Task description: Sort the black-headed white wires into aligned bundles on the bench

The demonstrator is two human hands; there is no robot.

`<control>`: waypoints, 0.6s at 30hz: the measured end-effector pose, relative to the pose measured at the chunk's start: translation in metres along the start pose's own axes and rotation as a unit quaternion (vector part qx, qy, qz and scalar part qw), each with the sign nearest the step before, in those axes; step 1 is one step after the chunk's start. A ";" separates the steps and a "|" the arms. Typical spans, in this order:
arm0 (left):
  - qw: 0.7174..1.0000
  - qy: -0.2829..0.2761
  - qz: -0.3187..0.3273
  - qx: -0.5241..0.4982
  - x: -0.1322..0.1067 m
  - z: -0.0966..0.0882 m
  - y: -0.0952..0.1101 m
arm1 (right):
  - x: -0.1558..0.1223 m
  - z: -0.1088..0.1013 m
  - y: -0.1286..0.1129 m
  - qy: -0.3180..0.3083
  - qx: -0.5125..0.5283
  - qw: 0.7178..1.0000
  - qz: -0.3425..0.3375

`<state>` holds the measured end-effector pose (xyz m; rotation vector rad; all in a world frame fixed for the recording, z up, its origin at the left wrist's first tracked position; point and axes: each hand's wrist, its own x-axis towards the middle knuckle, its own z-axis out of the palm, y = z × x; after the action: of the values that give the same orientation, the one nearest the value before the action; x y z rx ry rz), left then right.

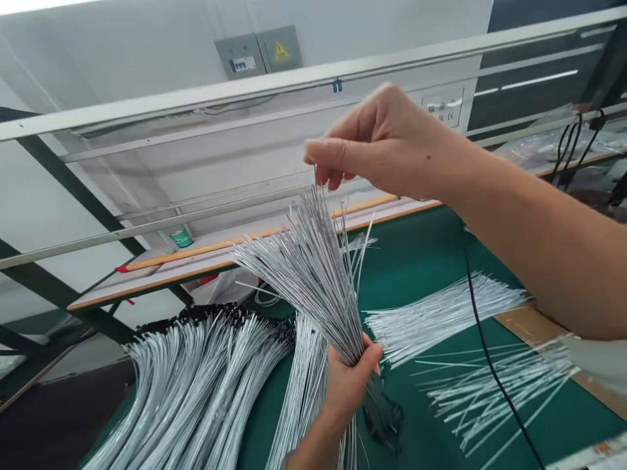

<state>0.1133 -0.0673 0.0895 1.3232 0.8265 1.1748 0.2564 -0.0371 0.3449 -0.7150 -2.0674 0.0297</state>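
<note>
My left hand (pixel 350 382) grips a fanned bundle of thin silver-white wires (pixel 308 267) near its lower end, where black tips (pixel 385 418) hang below the fist. Above the fan, my right hand (pixel 382 140) hovers with thumb and forefinger pinched together on the top end of one wire. A large heap of the same wires with black ends (pixel 196 378) lies on the green table mat (pixel 426 261) at the left. Two smaller loose piles (pixel 441 313) (pixel 494 385) lie on the mat to the right.
A black cable (pixel 482 339) runs across the mat on the right. A wooden-edged shelf (pixel 235 251) with a small green tape roll (pixel 181 237) stands behind the table. Metal frame rails (pixel 245 91) cross overhead, with a grey electrical box (pixel 259 51) on the wall.
</note>
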 end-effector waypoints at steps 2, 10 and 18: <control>1.000 0.005 0.005 0.000 0.000 0.000 -0.001 | -0.002 -0.001 -0.001 0.004 -0.034 0.999 -0.015; 0.999 0.008 0.026 -0.018 0.003 0.002 -0.002 | -0.010 0.000 -0.010 -0.033 -0.126 0.990 -0.051; 0.999 -0.006 0.035 -0.013 0.002 0.000 0.002 | -0.017 0.000 -0.013 -0.027 -0.104 0.994 -0.014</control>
<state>0.1138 -0.0652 0.0921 1.3450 0.7590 1.2267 0.2574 -0.0568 0.3356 -0.8201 -2.1513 -0.1868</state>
